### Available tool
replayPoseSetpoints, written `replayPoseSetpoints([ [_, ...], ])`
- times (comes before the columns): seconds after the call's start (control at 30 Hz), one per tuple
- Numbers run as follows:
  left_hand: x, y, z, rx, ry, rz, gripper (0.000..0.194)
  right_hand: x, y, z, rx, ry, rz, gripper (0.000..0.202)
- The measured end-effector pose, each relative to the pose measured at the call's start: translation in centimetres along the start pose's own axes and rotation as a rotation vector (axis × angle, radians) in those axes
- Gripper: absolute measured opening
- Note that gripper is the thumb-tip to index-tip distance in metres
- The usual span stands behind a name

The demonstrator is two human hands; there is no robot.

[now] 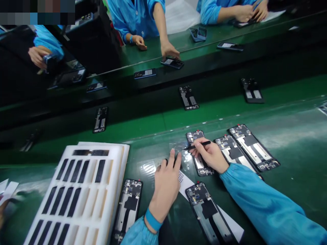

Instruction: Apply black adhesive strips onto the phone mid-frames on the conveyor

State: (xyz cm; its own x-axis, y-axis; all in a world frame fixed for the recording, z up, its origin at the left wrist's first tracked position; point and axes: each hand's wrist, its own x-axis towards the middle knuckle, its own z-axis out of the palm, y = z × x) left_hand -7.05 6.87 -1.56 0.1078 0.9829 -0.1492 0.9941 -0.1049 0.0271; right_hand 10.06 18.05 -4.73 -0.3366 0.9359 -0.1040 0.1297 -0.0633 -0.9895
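My right hand (211,154) is closed around a pair of black tweezers (204,143), whose tip points left at a clear sheet with small dark dots (178,147). Under that wrist lies an opened phone (201,168) with its circuit board showing. My left hand (167,185), wearing a blue wristband (153,220), has its fingers stretched out at the lower edge of the clear sheet. Something black shows by its fingers, too hidden to name. A white paper strip (233,224) with dots at its upper end runs beneath another opened phone (208,212).
On the left, a white foam tray (57,200) holds several black strips. Other opened phones lie beside the tray (129,204) and at the right (254,146). Beyond the bench edge, a dark belt carries phones (188,97). Across it, people in blue sleeves handle phones (172,62).
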Motion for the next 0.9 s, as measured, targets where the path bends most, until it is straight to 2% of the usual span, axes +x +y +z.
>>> replayPoseSetpoints([
  [0.17, 0.1, 0.0, 0.1, -0.059, -0.003, -0.006, 0.092, -0.2, 0.1, 0.0, -0.074, -0.032, -0.029, 0.043],
  [0.23, 0.0, -0.1, 0.4, -0.187, 0.039, -0.024, 0.086, -0.1, 0.2, 0.0, -0.083, -0.038, -0.033, 0.044],
  [0.3, -0.1, -0.1, 0.6, -0.460, 0.144, -0.105, 0.069, 0.0, 0.2, 0.0, -0.062, -0.031, -0.029, 0.045],
  [0.37, -0.2, -0.2, 0.6, -0.857, 0.244, -0.274, 0.047, 0.1, 0.0, -0.1, -0.010, -0.017, -0.019, 0.045],
  [0.4, -0.2, -0.2, 0.4, -1.083, 0.250, -0.366, 0.038, 0.0, -0.2, -0.1, 0.029, -0.009, -0.015, 0.044],
  [0.43, -0.3, -0.2, 0.2, -1.315, 0.217, -0.445, 0.031, -0.1, -0.4, -0.1, 0.075, -0.007, -0.013, 0.043],
  [0.5, -0.5, -0.2, -0.5, -1.741, 0.065, -0.521, 0.026, -0.7, -1.2, 0.1, 0.167, -0.017, -0.019, 0.040],
  [0.6, -0.7, -0.2, -1.3, -2.135, -0.133, -0.489, 0.026, -2.1, -2.7, 0.4, 0.231, -0.070, -0.046, 0.034],
  [0.77, -1.0, -0.2, -1.8, -2.303, -0.216, -0.359, 0.028, -3.7, -3.8, 0.9, 0.178, -0.092, -0.068, 0.031],
  [0.9, -1.1, -0.2, -1.9, -2.330, -0.236, -0.340, 0.025, -3.8, -3.6, 1.1, 0.158, -0.108, -0.081, 0.030],
])
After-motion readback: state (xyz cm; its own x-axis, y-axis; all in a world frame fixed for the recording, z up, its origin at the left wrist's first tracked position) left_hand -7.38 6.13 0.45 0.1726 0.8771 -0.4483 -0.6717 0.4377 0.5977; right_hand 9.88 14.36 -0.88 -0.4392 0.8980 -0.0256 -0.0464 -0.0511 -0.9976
